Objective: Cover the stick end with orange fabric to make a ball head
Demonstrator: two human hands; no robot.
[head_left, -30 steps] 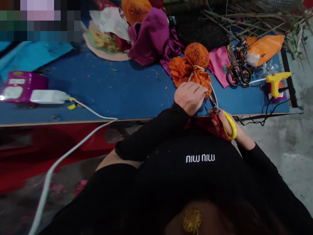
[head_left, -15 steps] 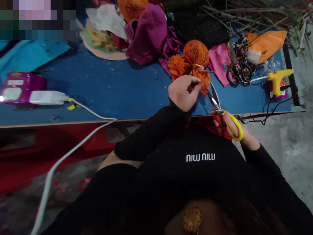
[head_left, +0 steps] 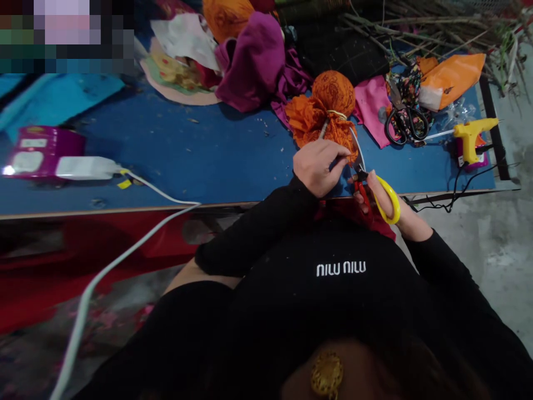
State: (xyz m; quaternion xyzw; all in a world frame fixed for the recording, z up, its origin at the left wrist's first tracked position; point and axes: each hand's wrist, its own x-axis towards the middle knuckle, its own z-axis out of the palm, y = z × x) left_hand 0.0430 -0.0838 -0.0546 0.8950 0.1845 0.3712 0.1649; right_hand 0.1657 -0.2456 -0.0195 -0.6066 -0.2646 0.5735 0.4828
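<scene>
Now pinching frill (head_left: 341,133) of cord-tied orange cloth bundle (head_left: 333,91) on blue tabletop (head_left: 225,161) with left hand (head_left: 318,166) at near side; gripping yellow-and-red-handled scissors (head_left: 362,174) in right hand (head_left: 383,201), near-right of bundle, parted blades slanting away along frill's edge.

Yellow glue gun (head_left: 472,142) right of black-handled scissors (head_left: 400,105). Twigs (head_left: 447,23) at back right. Far left: white plug (head_left: 85,167) against purple box (head_left: 52,145).

One camera, worn on the person's head, looks forward and steeply down at close range, so the wearer's own torso (head_left: 275,300) fills the lower middle. The tabletop (head_left: 166,155) lies beyond, its near edge running across mid-view, its near right corner included.
</scene>
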